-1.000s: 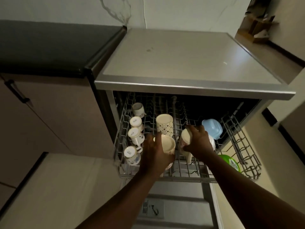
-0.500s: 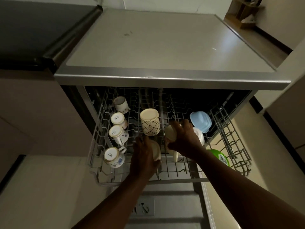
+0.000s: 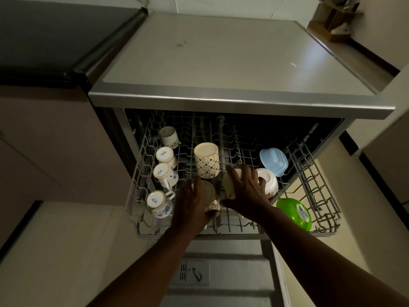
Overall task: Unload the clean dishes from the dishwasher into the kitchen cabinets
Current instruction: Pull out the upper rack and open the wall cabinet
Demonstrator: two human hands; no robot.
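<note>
**Upper dishwasher rack, pulled out**

Wire rack (image 3: 141, 171): four upturned mugs (image 3: 164, 175) down left side; patterned cup (image 3: 207, 160) centre. Left hand (image 3: 191, 204) grips beige cup (image 3: 209, 193); right hand (image 3: 245, 191), fingers curled, grips pale cup (image 3: 228, 185). White bowl (image 3: 269, 181), blue bowl (image 3: 274, 161), green bowl (image 3: 295, 213) right.

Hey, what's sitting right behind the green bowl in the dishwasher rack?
Behind the green bowl sits an upturned white bowl, then a pale blue one. The right hand covers part of the white bowl's left side.
</note>
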